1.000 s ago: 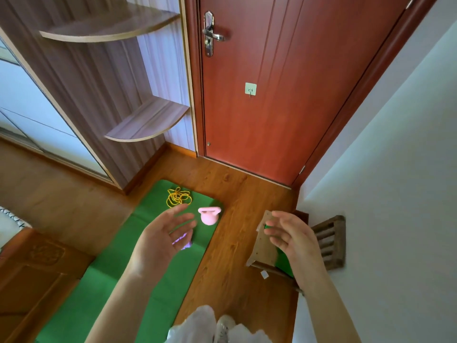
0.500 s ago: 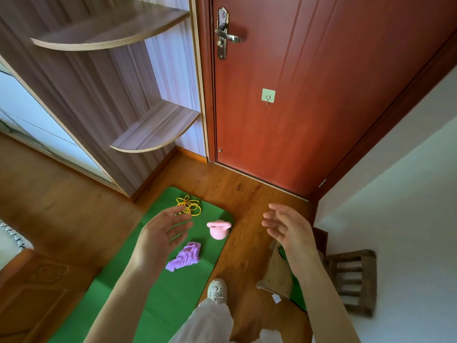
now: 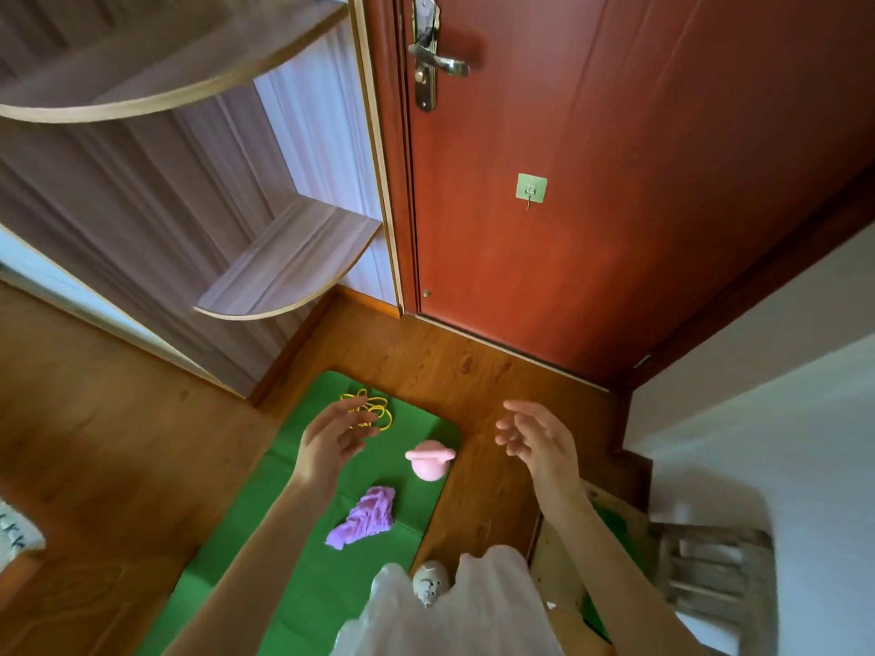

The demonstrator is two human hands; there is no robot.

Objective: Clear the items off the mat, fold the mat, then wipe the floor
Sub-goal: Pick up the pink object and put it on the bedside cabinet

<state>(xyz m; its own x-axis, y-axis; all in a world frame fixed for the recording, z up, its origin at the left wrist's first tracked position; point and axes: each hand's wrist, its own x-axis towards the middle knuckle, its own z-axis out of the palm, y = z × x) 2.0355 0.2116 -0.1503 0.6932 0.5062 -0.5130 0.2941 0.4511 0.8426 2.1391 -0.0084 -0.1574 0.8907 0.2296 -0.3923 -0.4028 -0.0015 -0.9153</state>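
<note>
Green mat (image 3: 303, 556) flat on wood floor (image 3: 118, 456), far end near red door (image 3: 615, 205). On mat: yellow cord (image 3: 376, 411) tangled at far end, pink kettlebell (image 3: 429, 461) near right edge, purple cloth (image 3: 367, 516) nearer, toward middle. Left hand (image 3: 326, 447) raised over mat, fingers loosely spread, holding nothing, overlapping cord in view. Right hand (image 3: 535, 440) raised over bare floor, fingers relaxed, empty. Shoe (image 3: 430, 582) at mat's right edge. Wooden stool (image 3: 710, 575) at right by wall.

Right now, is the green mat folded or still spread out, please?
Spread: the green mat lies flat on the floor, three items on it.
</note>
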